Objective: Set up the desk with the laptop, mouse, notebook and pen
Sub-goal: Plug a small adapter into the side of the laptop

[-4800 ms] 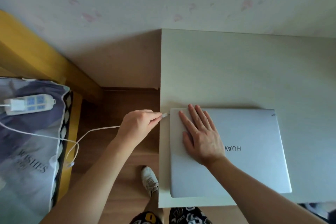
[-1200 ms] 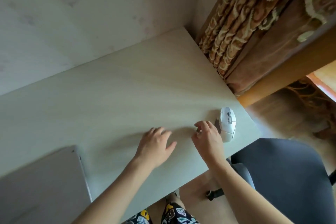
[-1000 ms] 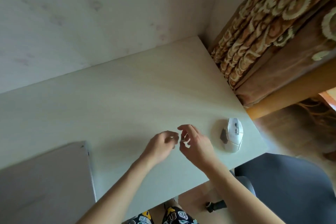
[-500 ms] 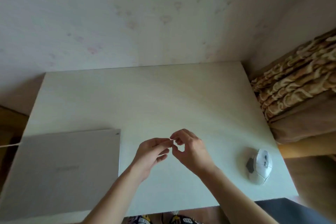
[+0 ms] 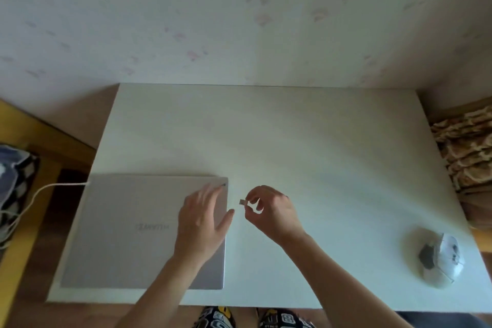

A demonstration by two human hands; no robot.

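Observation:
A closed silver laptop (image 5: 127,231) lies on the left half of the white desk (image 5: 292,141), with a white charging cable (image 5: 42,189) plugged into its left edge. My left hand (image 5: 205,221) rests flat and open on the lid's right part. My right hand (image 5: 271,210) pinches a small USB receiver (image 5: 242,202) just to the right of the laptop's right edge. A white mouse (image 5: 442,258) sits at the desk's front right corner. No notebook or pen is in view.
The desk stands against a pale wall. A yellow wooden bed frame (image 5: 16,125) with bedding (image 5: 13,176) lies to the left. A patterned brown curtain (image 5: 466,152) hangs at the right. A dark chair edge (image 5: 439,319) shows at bottom right.
The view swung from the desk's right side back to the left. My left hand went onto the laptop lid. My right hand carried the small receiver over to the laptop's right edge.

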